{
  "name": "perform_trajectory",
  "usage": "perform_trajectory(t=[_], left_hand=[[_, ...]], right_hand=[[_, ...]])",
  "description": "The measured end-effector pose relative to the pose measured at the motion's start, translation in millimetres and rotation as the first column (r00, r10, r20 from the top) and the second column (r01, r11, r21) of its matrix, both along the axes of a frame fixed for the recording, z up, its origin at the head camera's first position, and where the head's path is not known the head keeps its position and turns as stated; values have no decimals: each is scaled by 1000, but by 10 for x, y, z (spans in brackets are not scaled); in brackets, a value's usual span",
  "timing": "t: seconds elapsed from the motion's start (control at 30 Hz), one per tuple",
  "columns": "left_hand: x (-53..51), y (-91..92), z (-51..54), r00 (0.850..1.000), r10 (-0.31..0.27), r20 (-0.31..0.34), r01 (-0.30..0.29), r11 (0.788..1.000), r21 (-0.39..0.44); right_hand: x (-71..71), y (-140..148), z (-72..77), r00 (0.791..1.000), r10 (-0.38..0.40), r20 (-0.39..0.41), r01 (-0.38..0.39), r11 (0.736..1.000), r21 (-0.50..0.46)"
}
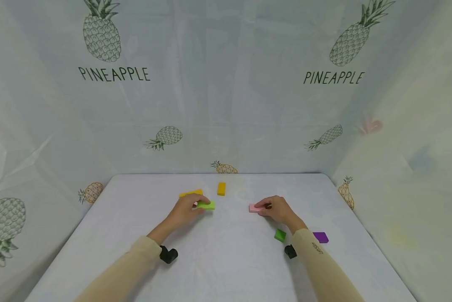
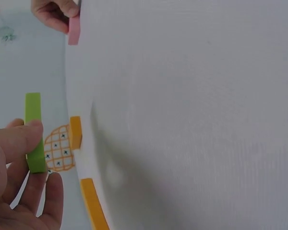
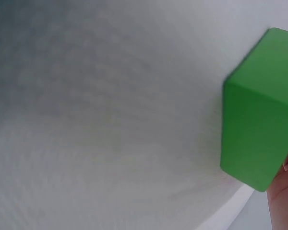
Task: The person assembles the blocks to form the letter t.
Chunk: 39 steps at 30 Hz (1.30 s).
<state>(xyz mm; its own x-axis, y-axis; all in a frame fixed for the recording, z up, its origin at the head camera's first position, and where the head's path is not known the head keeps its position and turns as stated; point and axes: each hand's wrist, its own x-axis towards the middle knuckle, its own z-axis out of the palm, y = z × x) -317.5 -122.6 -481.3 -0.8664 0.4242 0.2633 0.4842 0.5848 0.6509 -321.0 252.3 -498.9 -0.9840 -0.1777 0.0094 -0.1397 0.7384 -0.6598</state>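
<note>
My left hand (image 1: pixel 186 208) pinches a light green block (image 1: pixel 207 205) between thumb and fingers; the left wrist view shows the block (image 2: pixel 34 110) gripped near its middle, the hand (image 2: pixel 19 167) below and beside it. A yellow block (image 1: pixel 191 193) lies just behind that hand. To the right, my right hand (image 1: pixel 279 209) holds a pink block (image 1: pixel 254 208) by its right part, thumb in front. In the right wrist view a green block (image 3: pixel 259 129) is large and close, hiding most of the hand (image 3: pixel 284 196) at the edge.
On the white table (image 1: pixel 226 260), a small orange-yellow block (image 1: pixel 221 188) stands near the back edge. A green block (image 1: pixel 280 235) lies in front of the right hand, and a purple block (image 1: pixel 321 238) is partly behind the right sleeve (image 1: pixel 320 260). A patterned cloth hangs behind.
</note>
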Motion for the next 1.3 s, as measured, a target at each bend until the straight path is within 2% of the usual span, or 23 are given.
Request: perform_trajectory(t=[0.23,0.4,0.8,0.97,1.3], left_hand=[[-20,120,-54,1000,11,10,-11,1000,-7],[-27,206,-81,1000,-3,11,3,1000,-1],[-53,402,-192,997,-9,71,11,1000,-30],[-76,449,-246,997,-11,79,16,998,-60],[-64,483,-275,997,-22,75,26,998,-56]], right_hand=[[4,0,4,1000,-5,7,5,1000,-14],[7,7,2,1000,-3,7,3,1000,-9],[4,14,-2,1000,-1,6,1,1000,-1],[6,15,-3,1000,-3,8,3,1000,-2],[2,13,3,1000,5,4,-5,1000,4]])
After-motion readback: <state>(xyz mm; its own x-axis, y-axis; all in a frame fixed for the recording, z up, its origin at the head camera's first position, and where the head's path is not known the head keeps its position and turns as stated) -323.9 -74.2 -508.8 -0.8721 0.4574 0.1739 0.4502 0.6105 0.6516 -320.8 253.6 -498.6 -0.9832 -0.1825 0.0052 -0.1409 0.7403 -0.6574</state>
